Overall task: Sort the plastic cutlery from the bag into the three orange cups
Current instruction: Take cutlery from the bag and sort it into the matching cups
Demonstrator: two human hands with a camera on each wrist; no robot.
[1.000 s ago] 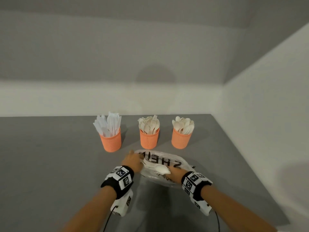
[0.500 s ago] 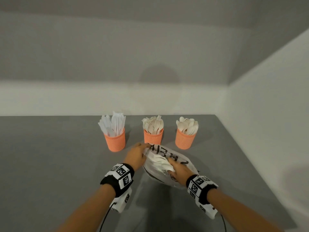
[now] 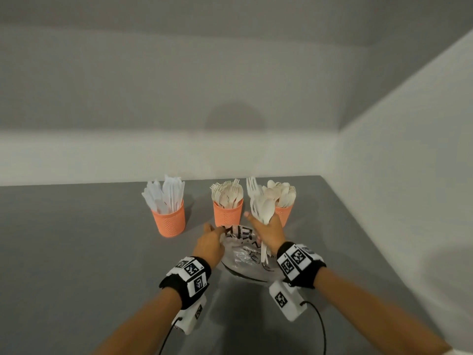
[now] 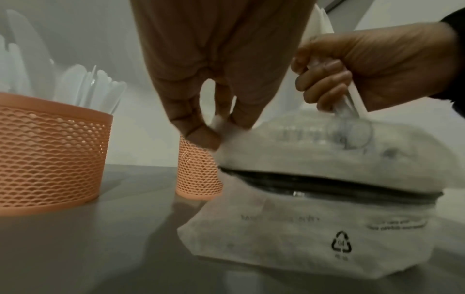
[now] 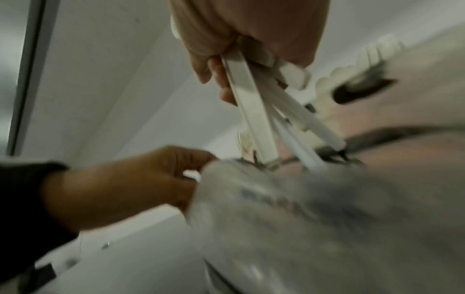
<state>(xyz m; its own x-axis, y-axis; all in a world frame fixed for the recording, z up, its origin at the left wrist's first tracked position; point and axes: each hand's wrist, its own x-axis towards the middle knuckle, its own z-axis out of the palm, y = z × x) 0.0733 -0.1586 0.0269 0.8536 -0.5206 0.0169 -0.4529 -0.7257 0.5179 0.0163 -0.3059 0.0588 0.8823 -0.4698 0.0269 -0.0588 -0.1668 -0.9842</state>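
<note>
A translucent plastic bag (image 3: pixel 243 254) with black lettering lies on the grey table (image 3: pixel 76 252) in front of three orange mesh cups. The left cup (image 3: pixel 169 222) holds knives, the middle cup (image 3: pixel 227 213) forks, the right cup (image 3: pixel 285 213) spoons. My left hand (image 3: pixel 210 245) pinches the bag's (image 4: pixel 314 159) upper edge, fingers (image 4: pixel 198 131) on the film. My right hand (image 3: pixel 267 233) grips a bunch of white cutlery (image 3: pixel 261 203), spoons and forks, raised above the bag with handles (image 5: pixel 256 119) pointing down at it.
White walls close the table in at the back and on the right. Wrist bands with black-and-white markers and cabled camera units sit on both forearms. Bare grey tabletop stretches to the left of the cups.
My right hand has lifted out of the bag with a bunch of cutlery and risen toward the cups. My left hand keeps its pinch on the bag's edge.
</note>
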